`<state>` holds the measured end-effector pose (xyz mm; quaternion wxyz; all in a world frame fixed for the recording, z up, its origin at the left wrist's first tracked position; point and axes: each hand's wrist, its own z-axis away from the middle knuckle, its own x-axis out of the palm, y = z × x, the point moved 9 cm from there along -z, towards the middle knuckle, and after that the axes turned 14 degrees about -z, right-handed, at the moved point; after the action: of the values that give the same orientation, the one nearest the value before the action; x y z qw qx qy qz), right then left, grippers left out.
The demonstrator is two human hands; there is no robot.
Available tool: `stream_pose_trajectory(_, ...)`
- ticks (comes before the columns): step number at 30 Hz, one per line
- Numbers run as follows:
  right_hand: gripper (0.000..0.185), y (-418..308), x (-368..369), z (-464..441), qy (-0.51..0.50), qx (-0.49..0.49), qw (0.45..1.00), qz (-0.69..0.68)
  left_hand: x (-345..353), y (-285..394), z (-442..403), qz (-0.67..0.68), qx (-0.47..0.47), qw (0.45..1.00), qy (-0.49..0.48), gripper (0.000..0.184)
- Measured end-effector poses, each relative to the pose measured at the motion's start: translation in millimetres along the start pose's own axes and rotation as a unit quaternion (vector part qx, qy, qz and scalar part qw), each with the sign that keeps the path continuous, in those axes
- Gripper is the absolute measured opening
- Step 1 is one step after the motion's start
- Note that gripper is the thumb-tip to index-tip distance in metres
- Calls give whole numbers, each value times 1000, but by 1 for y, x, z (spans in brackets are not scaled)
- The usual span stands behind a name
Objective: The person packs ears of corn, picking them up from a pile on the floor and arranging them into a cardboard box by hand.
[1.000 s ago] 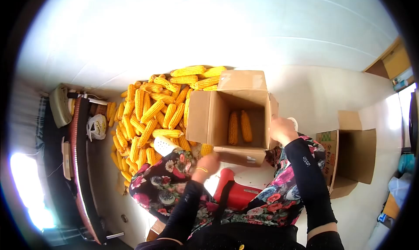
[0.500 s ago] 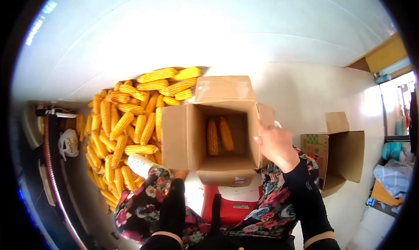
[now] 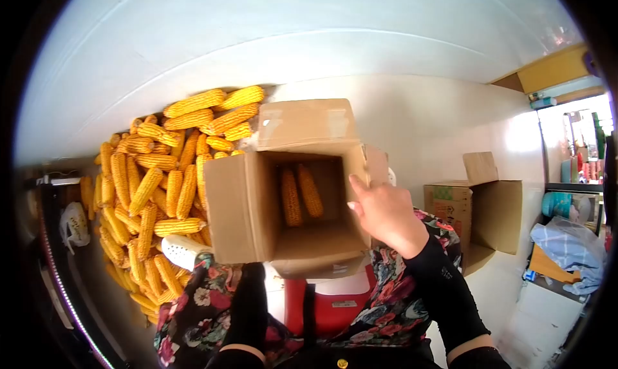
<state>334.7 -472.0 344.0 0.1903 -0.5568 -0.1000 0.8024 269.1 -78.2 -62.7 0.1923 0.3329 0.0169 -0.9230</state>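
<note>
An open cardboard box (image 3: 232, 211) stands in the middle with its flaps spread. Two corn cobs (image 3: 310, 191) lie side by side on its bottom. My right hand (image 3: 386, 216) is at the box's right edge, index finger stretched out over the rim and thumb apart, with no cob in it. The left sleeve (image 3: 250, 304) reaches up to the box's lower left, where my left hand is hidden behind the box and its left flap. Left of the box lies a large pile of yellow corn cobs (image 3: 154, 189).
A second open cardboard box (image 3: 450, 205) lies on its side at the right. Below the first box is a red stool (image 3: 335, 308). A white shoe (image 3: 180, 252) touches the pile. A white bag (image 3: 75, 226) is at the left, a blue checked cloth (image 3: 566, 246) at the right.
The box appears further left and larger in view. My left hand has gone from below the box to out of sight behind it. My right hand now reaches over the right rim.
</note>
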Motion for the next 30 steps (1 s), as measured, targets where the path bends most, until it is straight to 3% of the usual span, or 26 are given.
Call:
stream_pose_trajectory(2, 46, -1, -1, -3, 4, -8, 1000, -5, 14, 2, 26, 224, -24, 970, -86, 33)
stream_pose_trajectory(3, 47, 0, 1, -3, 1, -8, 1000, -1, 23, 10, 50, 394, -67, 901, -168, 33)
stream_pose_trajectory(4, 34, -6, -6, -1, 57, -48, 997, -3, 28, 25, 80, 534, -121, 804, -231, 33)
stream_pose_trajectory(5, 34, -7, -6, -1, 66, -55, 996, -9, 30, 40, 109, 621, -159, 720, -266, 33)
stream_pose_trajectory(7, 29, -6, -2, -3, 62, -51, 996, -29, 38, 56, 144, 718, -185, 617, -262, 33)
stream_pose_trajectory(9, 24, -5, 4, -1, 73, -56, 995, -46, 55, 37, 141, 769, -127, 593, -200, 34)
stream_pose_trajectory(11, 23, 2, 19, -3, 21, -39, 999, -16, 38, 35, 169, 785, -63, 605, -117, 37)
stream_pose_trajectory(12, 23, 9, 31, -5, -32, -4, 999, -6, 20, 36, 197, 784, -81, 612, -61, 40)
stream_pose_trajectory(13, 23, 9, 32, -1, -26, -8, 1000, -8, 1, 26, 227, 728, -111, 676, 21, 43)
stream_pose_trajectory(14, 22, 11, 32, 3, -24, -7, 1000, -10, -2, 11, 227, 741, -87, 662, 74, 39)
stream_pose_trajectory(17, 22, 22, 26, 10, -17, -10, 999, -35, -101, 27, 331, 594, 49, 762, 253, 34)
stream_pose_trajectory(19, 25, 36, 28, 10, 13, 5, 998, -63, -144, 48, 379, 526, 164, 766, 331, 39)
stream_pose_trajectory(20, 26, 37, 25, 11, -12, 21, 997, -70, -155, 53, 391, 523, 163, 768, 331, 39)
stream_pose_trajectory(22, 26, 33, 15, 13, 1, 11, 997, -78, -180, 100, 403, 430, 273, 826, 241, 42)
stream_pose_trajectory(23, 26, 31, 7, 13, 17, 2, 997, -81, -187, 123, 398, 426, 284, 843, 164, 41)
stream_pose_trajectory(25, 27, 28, -2, 15, 21, -2, 995, -93, -190, 179, 376, 455, 251, 851, -75, 38)
stream_pose_trajectory(29, 28, 28, -17, 17, 50, -13, 993, -111, -139, 258, 273, 457, 151, 803, -353, 45)
stream_pose_trajectory(30, 29, 30, -20, 18, 46, -7, 993, -104, -120, 267, 238, 418, 126, 824, -362, 45)
